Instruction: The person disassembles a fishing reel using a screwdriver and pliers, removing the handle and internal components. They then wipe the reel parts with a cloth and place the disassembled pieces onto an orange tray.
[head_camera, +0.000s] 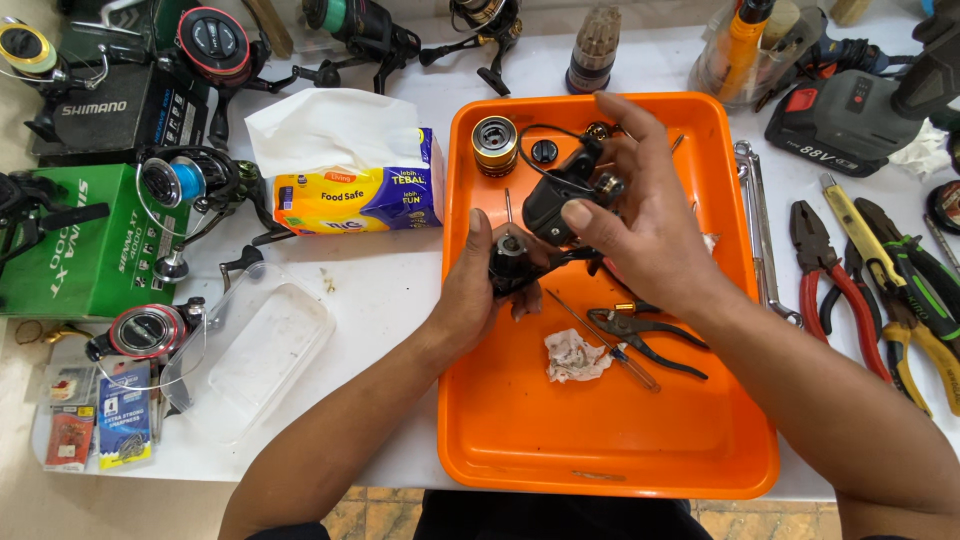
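I have both hands over the orange tray (520, 440), which sits on the white table (390, 290); my left hand (480, 290) is curled around the lower part of a black fishing reel body (545, 215), thumb up along its side, fingers wrapped underneath so the grip is closed on it; my right hand (640, 220) comes over from the far side, thumb pressed on the upper black part and fingers arched above it, also closed on the reel body; the reel is held just above the middle of the tray, towards its far half; a gold spool (494, 145) stands in the tray's far left corner, near the reel but apart from it; nearer me in the tray lie black pliers (640, 335), a thin screwdriver (600, 335) and a crumpled tissue (575, 357), close together; left of the tray a tissue pack (350, 190) and a clear plastic lid (255, 350) rest on the table; to the right lie red-handled pliers (825, 285) and yellow-handled pliers (925, 335).
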